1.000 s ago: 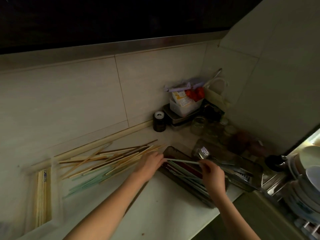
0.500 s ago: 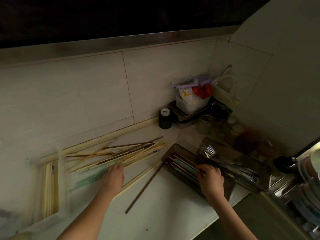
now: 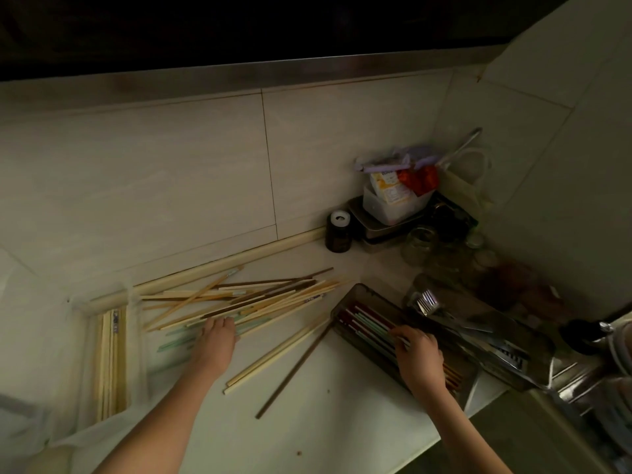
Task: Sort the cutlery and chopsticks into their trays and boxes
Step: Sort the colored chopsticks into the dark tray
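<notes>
Right hand (image 3: 419, 359) pinches coloured chopsticks (image 3: 367, 323) inside dark tray (image 3: 345, 299); left hand (image 3: 217, 340) flat, grip relaxed, on loose pile (image 3: 246, 299) left of tray. Sweep may roll sticks off surface (image 3: 325, 422).

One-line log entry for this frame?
left hand: on loose chopstick pile | right hand: laying chopstick in dark tray | phase: sorting

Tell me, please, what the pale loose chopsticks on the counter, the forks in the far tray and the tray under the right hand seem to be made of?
Pale chopsticks: probably bamboo or wood, matte and cream-tan. Forks: metal, likely stainless steel, given their bright glinting tines. Tray under the right hand: dark and slightly see-through at the rim, so perhaps tinted plastic; the dim light leaves it open.
</notes>
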`<state>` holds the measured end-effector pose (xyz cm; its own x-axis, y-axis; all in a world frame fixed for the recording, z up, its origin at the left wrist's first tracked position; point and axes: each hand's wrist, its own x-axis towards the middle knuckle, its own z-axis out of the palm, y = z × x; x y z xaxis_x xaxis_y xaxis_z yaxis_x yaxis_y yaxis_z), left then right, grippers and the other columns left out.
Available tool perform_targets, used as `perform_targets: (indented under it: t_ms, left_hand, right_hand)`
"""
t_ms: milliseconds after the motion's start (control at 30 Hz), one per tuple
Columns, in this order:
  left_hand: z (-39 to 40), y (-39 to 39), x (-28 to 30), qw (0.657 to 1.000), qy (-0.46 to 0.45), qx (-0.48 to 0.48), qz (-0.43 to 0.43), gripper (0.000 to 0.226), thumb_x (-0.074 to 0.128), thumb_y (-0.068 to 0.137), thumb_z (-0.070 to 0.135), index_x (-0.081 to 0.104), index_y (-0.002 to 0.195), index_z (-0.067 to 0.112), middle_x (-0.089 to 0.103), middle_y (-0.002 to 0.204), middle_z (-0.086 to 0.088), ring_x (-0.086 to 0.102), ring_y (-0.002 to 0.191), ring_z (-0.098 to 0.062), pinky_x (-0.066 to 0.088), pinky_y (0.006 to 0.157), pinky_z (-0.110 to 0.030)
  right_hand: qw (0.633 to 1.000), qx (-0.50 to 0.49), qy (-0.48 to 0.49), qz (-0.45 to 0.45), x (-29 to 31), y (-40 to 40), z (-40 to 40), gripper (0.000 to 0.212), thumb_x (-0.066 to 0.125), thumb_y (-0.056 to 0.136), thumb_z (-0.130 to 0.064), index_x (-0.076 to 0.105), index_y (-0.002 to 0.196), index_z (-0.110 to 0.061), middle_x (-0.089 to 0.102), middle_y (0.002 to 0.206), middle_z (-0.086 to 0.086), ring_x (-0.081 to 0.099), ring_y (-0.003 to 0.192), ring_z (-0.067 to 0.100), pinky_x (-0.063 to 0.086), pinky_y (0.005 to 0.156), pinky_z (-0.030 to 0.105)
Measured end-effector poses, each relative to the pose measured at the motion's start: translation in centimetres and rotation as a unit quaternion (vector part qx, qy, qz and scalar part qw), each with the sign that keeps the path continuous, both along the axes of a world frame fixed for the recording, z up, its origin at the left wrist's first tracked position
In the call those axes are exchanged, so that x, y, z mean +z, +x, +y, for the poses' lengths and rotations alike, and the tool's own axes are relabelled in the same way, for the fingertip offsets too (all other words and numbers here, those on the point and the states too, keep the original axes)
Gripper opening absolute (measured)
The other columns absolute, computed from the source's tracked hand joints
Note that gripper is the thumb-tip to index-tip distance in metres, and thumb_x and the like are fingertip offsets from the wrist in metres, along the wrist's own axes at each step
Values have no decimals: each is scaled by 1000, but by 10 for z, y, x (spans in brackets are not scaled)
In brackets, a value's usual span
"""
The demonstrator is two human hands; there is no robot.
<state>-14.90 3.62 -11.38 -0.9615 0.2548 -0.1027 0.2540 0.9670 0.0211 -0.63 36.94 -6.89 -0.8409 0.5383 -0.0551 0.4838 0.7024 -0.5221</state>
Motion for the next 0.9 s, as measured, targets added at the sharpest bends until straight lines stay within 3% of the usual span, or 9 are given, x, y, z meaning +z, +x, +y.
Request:
perform_targets:
  t_ms: [133,233,400,533,667,767,900]
  left_hand:
    - [-4,-12,3,997,-18,-12,-67,32,37,100,29,49,122,9,53,126,-9,43,119,-25,34,100,-31]
    - [-6,-17,7,997,21,-17,-67,25,41,98,28,53,112,11,57,118,-9,46,113,-25,37,96,-33]
    - [2,-5,19,996,85,-20,-26,13,39,97,20,46,103,11,59,104,-11,54,93,-25,43,76,-35]
    - [28,10,36,993,99,-58,0,16,39,99,24,43,111,14,59,104,-9,61,82,-27,46,66,-35]
    - [71,32,59,970,122,-195,79,28,73,81,21,51,97,15,65,80,-11,64,53,-30,47,38,-31]
    - [114,44,75,947,165,-261,89,22,65,87,25,61,97,6,65,90,-12,65,66,-30,51,47,-34]
    - [162,54,87,937,153,-307,69,28,46,96,32,49,117,13,57,114,-6,59,96,-27,47,68,-38]
  right_hand:
    - [1000,6,-11,-7,0,0,0,25,52,93,-13,64,109,-28,60,124,0,47,119,24,43,98,43]
    - [1000,5,-26,4,2,1,1,27,53,93,-11,65,108,-29,60,124,0,46,120,23,42,99,44]
    - [1000,7,-26,14,6,2,0,27,52,93,-9,66,106,-28,61,123,1,47,119,23,44,97,44]
    - [997,30,-25,64,14,-1,-9,26,54,92,-8,65,108,-25,63,117,-1,52,113,19,48,94,38]
    - [981,93,-123,119,26,-9,-24,21,54,94,-20,63,113,-24,63,107,-11,59,97,4,50,84,22]
    - [961,121,-218,115,34,-15,-33,15,57,93,-26,64,106,-27,64,102,-17,60,92,-2,48,79,16]
    - [906,61,-403,115,33,-12,-34,8,59,91,-22,66,93,-18,72,89,4,69,84,20,56,79,36]
